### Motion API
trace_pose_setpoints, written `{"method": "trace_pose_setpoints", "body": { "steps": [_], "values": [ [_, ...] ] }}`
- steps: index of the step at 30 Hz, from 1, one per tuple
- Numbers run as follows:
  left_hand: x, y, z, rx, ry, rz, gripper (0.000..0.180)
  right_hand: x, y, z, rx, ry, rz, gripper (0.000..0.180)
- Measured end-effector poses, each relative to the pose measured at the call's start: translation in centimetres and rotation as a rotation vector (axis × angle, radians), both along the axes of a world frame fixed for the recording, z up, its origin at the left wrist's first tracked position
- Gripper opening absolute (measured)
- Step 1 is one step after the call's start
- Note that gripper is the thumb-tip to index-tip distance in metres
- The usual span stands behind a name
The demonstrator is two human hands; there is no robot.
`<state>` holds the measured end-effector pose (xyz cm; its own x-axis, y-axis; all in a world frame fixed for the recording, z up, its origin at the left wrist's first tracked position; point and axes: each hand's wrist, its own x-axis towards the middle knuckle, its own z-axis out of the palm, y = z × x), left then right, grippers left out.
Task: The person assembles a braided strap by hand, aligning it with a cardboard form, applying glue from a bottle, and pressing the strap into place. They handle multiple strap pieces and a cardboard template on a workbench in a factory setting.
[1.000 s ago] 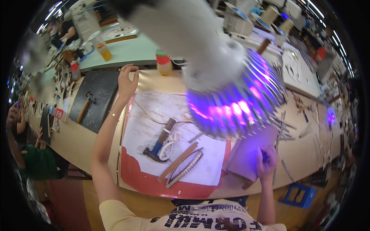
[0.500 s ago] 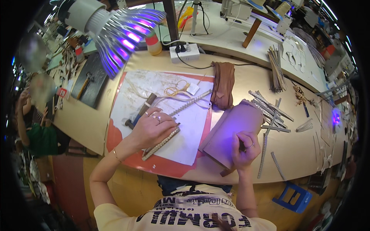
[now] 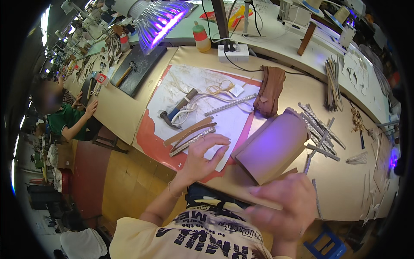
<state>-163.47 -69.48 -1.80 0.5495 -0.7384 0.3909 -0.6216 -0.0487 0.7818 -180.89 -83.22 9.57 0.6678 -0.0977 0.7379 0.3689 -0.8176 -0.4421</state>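
Observation:
My left hand point(image 3: 202, 159) hovers over the near edge of the white paper point(image 3: 215, 142), thumb and fingers apart with nothing visible between them. Just beyond it lie a short braided strip point(image 3: 192, 141) and flat brown strips point(image 3: 188, 131). My right hand point(image 3: 284, 205) is raised close to the camera and smeared by motion, so its grip is unclear. Past it, a curved brown leather-like panel point(image 3: 274, 144) rests on the table. A hammer point(image 3: 181, 108) and a longer braided strip point(image 3: 230, 104) lie farther back on the paper.
A bundle of brown strips point(image 3: 270, 90) lies behind the panel, with loose braided pieces point(image 3: 321, 129) to its right. A lamp point(image 3: 159, 21) hangs at the upper left. The white power strip point(image 3: 233, 53) and glue bottle point(image 3: 201, 38) stand behind. A co-worker point(image 3: 71, 116) sits left.
My left hand has come off the braided strip and moved nearer to me. My right hand has left the brown panel and risen toward the camera. The view has swung left.

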Motion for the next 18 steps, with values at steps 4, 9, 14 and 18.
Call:
{"method": "trace_pose_setpoints", "body": {
  "steps": [4, 9, 14, 18],
  "values": [
    [1.3, -0.1, 0.6, -0.021, -0.089, -0.019, 0.017, 1.4, 1.8, 3.5, 0.001, -0.138, 0.003, 0.016],
    [3.3, -0.2, 1.9, -0.075, -0.094, -0.054, 0.017, 1.8, 1.9, 4.2, 0.018, 0.021, -0.13, 0.041],
    [5.8, 1.2, 3.3, -0.146, -0.102, 0.045, 0.015, 3.1, 0.2, 3.4, 0.015, -0.242, -0.196, 0.061],
    [7.5, 3.5, 3.5, -0.166, -0.139, 0.174, 0.013, 3.4, -1.2, 5.5, 0.061, -0.379, -0.167, 0.072]
  ]
}}
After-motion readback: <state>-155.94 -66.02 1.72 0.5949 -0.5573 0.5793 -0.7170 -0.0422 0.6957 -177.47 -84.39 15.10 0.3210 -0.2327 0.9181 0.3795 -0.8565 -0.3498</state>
